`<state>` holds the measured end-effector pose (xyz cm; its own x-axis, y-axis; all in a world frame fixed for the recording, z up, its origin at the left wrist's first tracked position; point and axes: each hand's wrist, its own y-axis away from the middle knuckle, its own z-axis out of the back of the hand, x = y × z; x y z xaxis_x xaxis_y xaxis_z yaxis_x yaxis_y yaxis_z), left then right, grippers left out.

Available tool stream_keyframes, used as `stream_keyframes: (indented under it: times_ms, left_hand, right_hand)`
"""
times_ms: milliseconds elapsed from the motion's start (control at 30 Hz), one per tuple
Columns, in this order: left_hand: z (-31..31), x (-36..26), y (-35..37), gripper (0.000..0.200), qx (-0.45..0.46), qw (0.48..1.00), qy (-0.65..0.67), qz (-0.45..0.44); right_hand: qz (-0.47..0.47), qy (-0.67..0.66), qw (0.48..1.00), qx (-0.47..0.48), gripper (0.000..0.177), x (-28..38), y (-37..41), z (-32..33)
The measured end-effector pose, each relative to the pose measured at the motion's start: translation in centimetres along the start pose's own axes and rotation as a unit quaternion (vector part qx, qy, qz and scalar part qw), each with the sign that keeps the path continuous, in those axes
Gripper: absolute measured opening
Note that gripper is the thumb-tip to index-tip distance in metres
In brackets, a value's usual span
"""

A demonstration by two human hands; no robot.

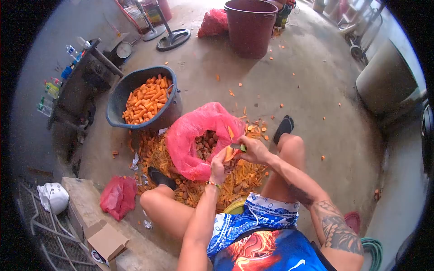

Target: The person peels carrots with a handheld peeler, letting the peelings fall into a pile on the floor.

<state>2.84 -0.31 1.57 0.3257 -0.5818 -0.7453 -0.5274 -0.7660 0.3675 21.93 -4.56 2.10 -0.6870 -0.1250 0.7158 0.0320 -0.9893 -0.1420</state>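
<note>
In front of me, my left hand [218, 169] is closed around a carrot [229, 154], holding it above the near rim of a pink mesh sack [183, 135]. My right hand [255, 151] grips a small knife [235, 146] with a green handle, its blade close to the carrot. A thin orange strip [231, 132] shows just above the blade. Brownish, unpeeled-looking roots lie inside the sack's rolled-down opening. Around the sack, orange peelings [205, 192] and cut carrot ends cover the floor between my legs.
A dark tub [115, 118] full of peeled carrots stands left beyond the sack. Farther off is a maroon bin [252, 31] beside a red sack [214, 23]. A crumpled red bag [118, 197] and a cardboard box [107, 240] lie at left. A green hose [372, 253] is at right.
</note>
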Motion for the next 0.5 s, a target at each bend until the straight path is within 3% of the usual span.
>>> stream_keyframes:
  times_ms: [33, 67, 100, 133, 167, 200, 233, 267, 300, 333, 400, 433, 500]
  left_hand:
    - [1.5, 0.9, -0.9, 0.036, 0.062, 0.998, 0.016, 0.005]
    - [2.8, 1.7, -1.7, 0.037, 0.124, 0.992, 0.031, 0.012]
    - [5.0, 1.7, -2.8, 0.040, 0.241, 0.966, 0.088, 0.024]
    - [4.8, 1.7, -2.7, 0.041, 0.235, 0.968, 0.091, 0.016]
    - [4.5, 1.7, -2.6, 0.042, 0.230, 0.969, 0.094, 0.008]
    - [4.3, 1.6, -2.5, 0.044, 0.224, 0.970, 0.097, 0.000]
    - [2.8, 1.7, -2.1, 0.043, 0.112, 0.993, 0.020, -0.035]
    - [2.2, 1.4, -1.5, 0.043, 0.091, 0.995, -0.011, -0.047]
    - [1.5, 1.1, -1.0, 0.042, 0.070, 0.995, -0.042, -0.058]
    - [0.9, 0.8, -0.5, 0.042, 0.048, 0.994, -0.073, -0.068]
    - [2.4, 0.1, -0.8, 0.044, 0.106, 0.994, -0.001, 0.020]
    - [2.5, -0.2, -1.1, 0.043, 0.166, 0.986, 0.016, 0.008]
    - [0.6, -0.7, 0.0, 0.040, 0.046, 0.999, 0.005, 0.012]
  right_hand:
    - [-0.005, -0.023, 1.000, -0.012, 0.047, -1.7, -0.4, -0.3]
    - [-0.069, -0.047, 0.994, -0.072, 0.048, -2.6, -0.9, 0.1]
    - [-0.132, -0.071, 0.980, -0.131, 0.049, -3.1, -1.9, 1.0]
    - [-0.190, -0.091, 0.959, -0.191, 0.051, -2.9, -2.5, 1.8]
    - [-0.185, -0.036, 0.967, -0.174, 0.050, -2.2, -2.3, 2.0]
    - [-0.109, -0.031, 0.986, -0.124, 0.051, -1.8, -1.5, 1.1]
    - [-0.029, -0.023, 0.997, -0.074, 0.052, -1.7, -0.5, -0.2]
    - [0.051, -0.015, 0.998, -0.021, 0.053, -1.7, -0.2, -0.8]
    - [-0.004, -0.010, 1.000, -0.005, 0.055, -1.9, -0.1, -0.6]
    - [-0.055, -0.017, 0.996, -0.069, 0.054, -2.2, -0.5, -0.1]
    - [-0.154, -0.027, 0.968, -0.197, 0.053, -3.5, -2.3, 1.4]
    - [-0.194, -0.097, 0.959, -0.182, 0.052, -3.9, -2.4, 1.6]
    - [-0.033, -0.050, 0.992, -0.107, 0.053, -3.3, -0.8, -0.8]
